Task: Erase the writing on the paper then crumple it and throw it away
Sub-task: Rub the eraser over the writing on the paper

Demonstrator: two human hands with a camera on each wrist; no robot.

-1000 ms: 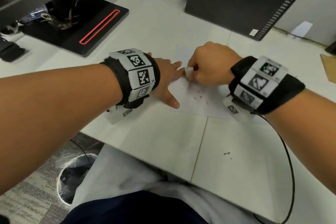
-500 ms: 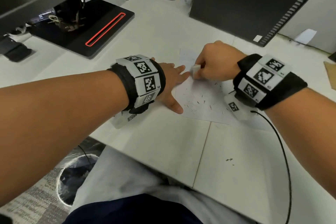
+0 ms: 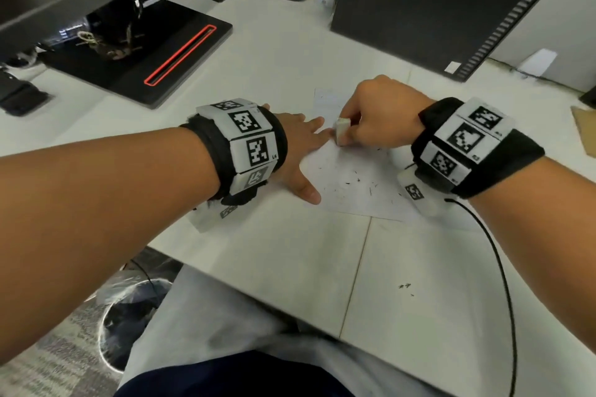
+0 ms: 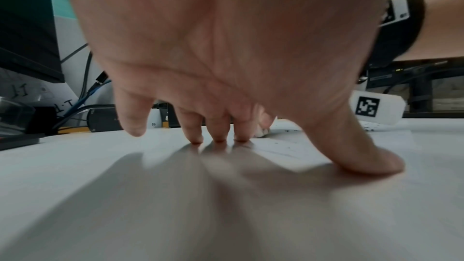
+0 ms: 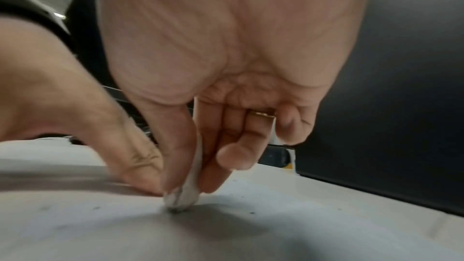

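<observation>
White paper (image 3: 351, 177) lies flat near the table (image 3: 290, 251) edge; left hand (image 3: 296, 151) splayed pins it, right hand (image 3: 380, 121) pinches a blocky eraser (image 3: 341, 130).

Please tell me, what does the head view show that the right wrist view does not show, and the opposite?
Only the head view shows the whole paper with dark eraser crumbs, the left hand pressing it flat, the black computer tower and the waste bin below the desk. Only the right wrist view shows a gold ring and the eraser's dirty tip on the sheet. Both show the right hand pinching the white eraser.
</observation>
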